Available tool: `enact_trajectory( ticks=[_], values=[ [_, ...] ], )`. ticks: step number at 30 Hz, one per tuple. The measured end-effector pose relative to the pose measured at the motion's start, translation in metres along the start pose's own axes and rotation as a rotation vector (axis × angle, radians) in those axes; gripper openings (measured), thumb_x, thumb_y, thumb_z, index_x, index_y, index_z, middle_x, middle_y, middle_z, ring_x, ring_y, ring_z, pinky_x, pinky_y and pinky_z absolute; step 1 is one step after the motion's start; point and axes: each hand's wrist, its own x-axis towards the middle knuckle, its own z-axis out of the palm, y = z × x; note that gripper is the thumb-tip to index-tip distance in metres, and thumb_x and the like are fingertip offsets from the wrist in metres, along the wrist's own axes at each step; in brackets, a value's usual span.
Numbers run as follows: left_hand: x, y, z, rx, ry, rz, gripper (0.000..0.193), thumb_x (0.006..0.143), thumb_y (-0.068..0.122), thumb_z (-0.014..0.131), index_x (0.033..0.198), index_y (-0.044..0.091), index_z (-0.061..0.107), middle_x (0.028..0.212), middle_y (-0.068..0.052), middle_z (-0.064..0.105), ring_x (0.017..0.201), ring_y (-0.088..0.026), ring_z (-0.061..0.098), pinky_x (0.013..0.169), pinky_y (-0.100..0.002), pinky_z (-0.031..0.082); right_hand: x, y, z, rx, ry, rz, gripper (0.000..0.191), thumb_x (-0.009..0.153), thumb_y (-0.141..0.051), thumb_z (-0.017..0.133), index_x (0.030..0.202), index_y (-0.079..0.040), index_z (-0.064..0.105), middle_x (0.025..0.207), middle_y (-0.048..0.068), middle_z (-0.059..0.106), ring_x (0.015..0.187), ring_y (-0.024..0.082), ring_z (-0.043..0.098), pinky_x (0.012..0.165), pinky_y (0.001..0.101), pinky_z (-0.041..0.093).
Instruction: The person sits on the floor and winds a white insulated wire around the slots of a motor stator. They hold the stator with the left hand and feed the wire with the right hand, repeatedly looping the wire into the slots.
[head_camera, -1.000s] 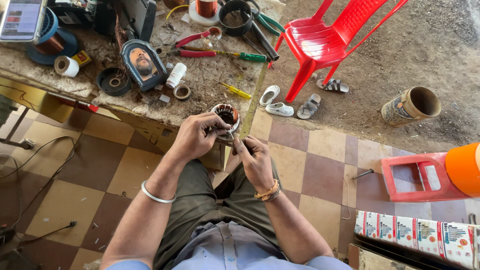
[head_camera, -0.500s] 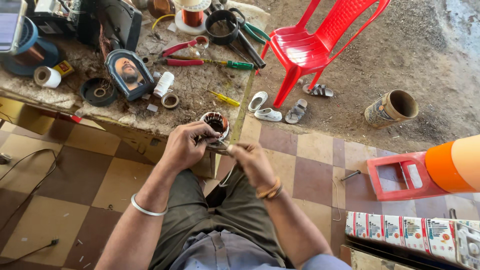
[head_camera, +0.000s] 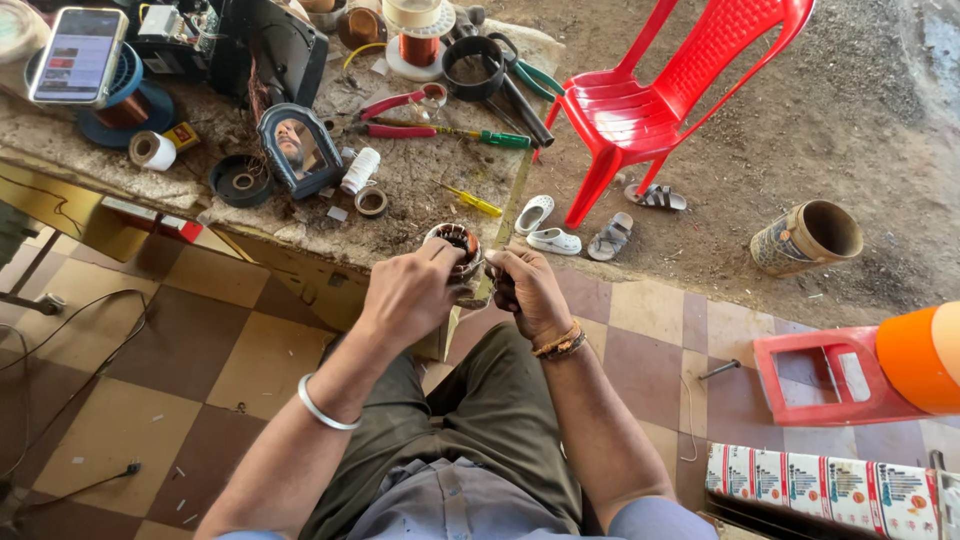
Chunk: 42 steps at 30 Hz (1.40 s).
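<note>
Copper-wound, the round motor stator sits between your hands above your lap, just off the edge of the dusty stone surface. Your left hand grips its near side; your right hand pinches closed at its right rim. On the surface lie red-handled pliers, a green-handled screwdriver and a small arched mirror. White printed cartons line the floor at lower right.

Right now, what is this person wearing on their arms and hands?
Both forearms are bare. The left wrist carries a plain silver metal bangle; the right wrist wears a band of brown and golden threads. No gloves cover the left hand or right hand. Pale blue short sleeves show at the bottom edge.
</note>
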Motion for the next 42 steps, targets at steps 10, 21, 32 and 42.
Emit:
enact_trajectory(
  ticks=[10,21,32,42],
  values=[
    [0.01,-0.017,-0.017,-0.071,0.086,0.148,0.016,0.08,-0.001,0.061,0.089,0.006,0.071,0.086,-0.008,0.07,0.066,-0.03,0.069,0.057,-0.045,0.054,-0.024,0.002,0.008,-0.372,-0.149,-0.04,0.024,0.099,-0.022,0.068,0.094,0.0,0.077,0.068,-0.003,0.059,0.055,0.003,0.046,0.048,0.0203,0.032],
    [0.005,-0.04,-0.034,-0.277,-0.045,0.234,0.039,0.075,0.002,0.067,0.111,0.013,0.077,0.114,-0.005,0.076,0.102,-0.028,0.072,0.083,-0.04,0.058,-0.028,0.019,0.013,-0.804,-0.026,-0.346,0.021,0.095,-0.018,0.071,0.093,0.0,0.08,0.083,0.006,0.075,0.078,0.008,0.065,0.071,0.0281,0.053],
    [0.002,-0.039,-0.009,-0.25,0.041,0.205,0.036,0.075,-0.005,0.064,0.107,0.01,0.075,0.11,-0.005,0.076,0.085,-0.032,0.074,0.069,-0.04,0.059,-0.059,0.015,0.035,-0.938,0.075,-0.388,0.015,0.091,-0.014,0.072,0.091,0.0,0.076,0.079,0.015,0.068,0.07,0.025,0.066,0.065,0.0362,0.049],
    [0.004,-0.041,-0.012,-0.313,0.017,0.202,0.031,0.08,-0.002,0.064,0.107,0.01,0.076,0.109,-0.006,0.076,0.091,-0.031,0.074,0.073,-0.04,0.059,-0.082,0.022,0.036,-0.873,0.358,-0.632,0.014,0.09,-0.01,0.074,0.097,0.002,0.077,0.088,0.009,0.068,0.072,0.019,0.065,0.064,0.0314,0.051]
  ],
)
